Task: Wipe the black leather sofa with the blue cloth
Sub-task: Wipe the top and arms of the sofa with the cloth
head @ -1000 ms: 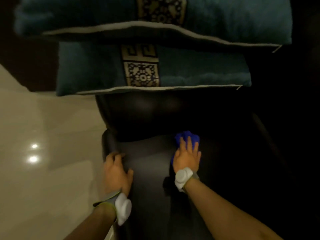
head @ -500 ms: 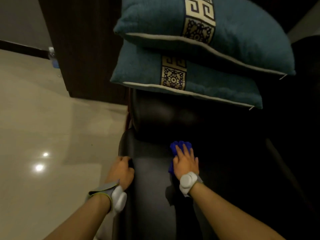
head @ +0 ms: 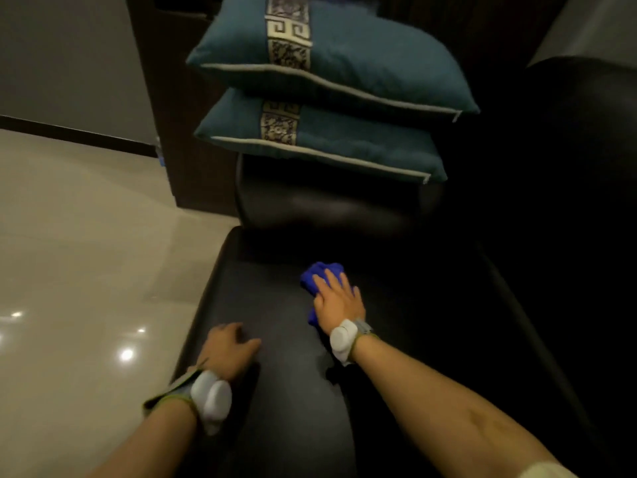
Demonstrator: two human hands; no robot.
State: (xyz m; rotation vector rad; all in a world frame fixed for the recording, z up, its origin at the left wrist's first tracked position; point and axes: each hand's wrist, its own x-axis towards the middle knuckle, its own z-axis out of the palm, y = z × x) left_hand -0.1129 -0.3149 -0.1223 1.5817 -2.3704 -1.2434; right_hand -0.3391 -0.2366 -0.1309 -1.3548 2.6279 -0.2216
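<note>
**Blue cloth pressed under the right hand on the sofa seat, unwiped leather ahead**

A black leather sofa (head: 275, 391) is seen from above, its seat running away from the viewer toward 12 o'clock. The blue cloth (head: 319, 276) is bunched on the seat near the middle of the view. It is held flat beneath the right hand (head: 339, 301), whose fingers (head: 332, 282) are spread open and laid over it, pressing rather than gripping. Most of the cloth is shown beyond the fingertips at 12 o'clock, with a small fold at the hand's 9 o'clock edge. The cloth's long axis is judged to run roughly with the forearm, from 6 to 12 o'clock.

The left hand (head: 225, 350) is rested at the seat's left edge, at 8 o'clock from the cloth, fingers curled loosely on the leather and holding nothing. The right hand is plainly the nearer one.

Farther off at 12 o'clock, the padded armrest (head: 327, 205) is seen, topped by two stacked teal cushions (head: 344, 98). A glossy pale floor (head: 86, 253) lies at 9 o'clock.

The next stroke is judged to depend on the bare seat lying between cloth and armrest.
</note>
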